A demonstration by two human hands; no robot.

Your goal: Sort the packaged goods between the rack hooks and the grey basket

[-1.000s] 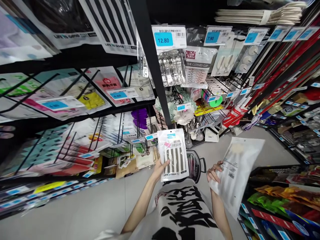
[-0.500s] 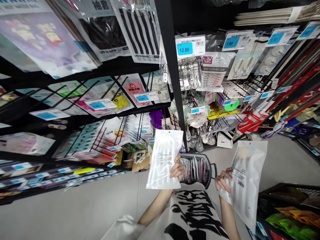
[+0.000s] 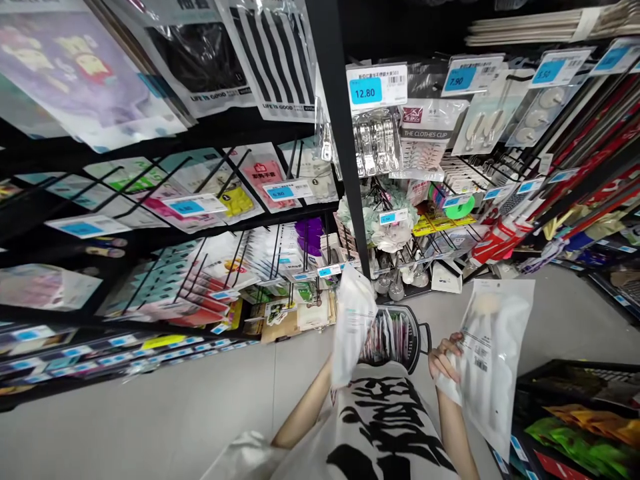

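My left hand is almost wholly hidden behind a white packet that it holds up, turned nearly edge-on, in front of my chest. My right hand grips the left edge of a second, larger white plastic packet, fingers curled round it; its printed back label faces me. Between the two hands, lower down, stands a black basket with several packets upright in it.
Black peg racks with hanging packets and blue price tags fill the left. A black upright post divides them from clothes clips and hooks on the right. A black crate of colourful packets sits at lower right. Grey floor lies below.
The left hand has turned its packet from striped front, to plain back, to nearly edge-on and drawn it closer to my chest. The right packet has hardly moved. The view tilted up.
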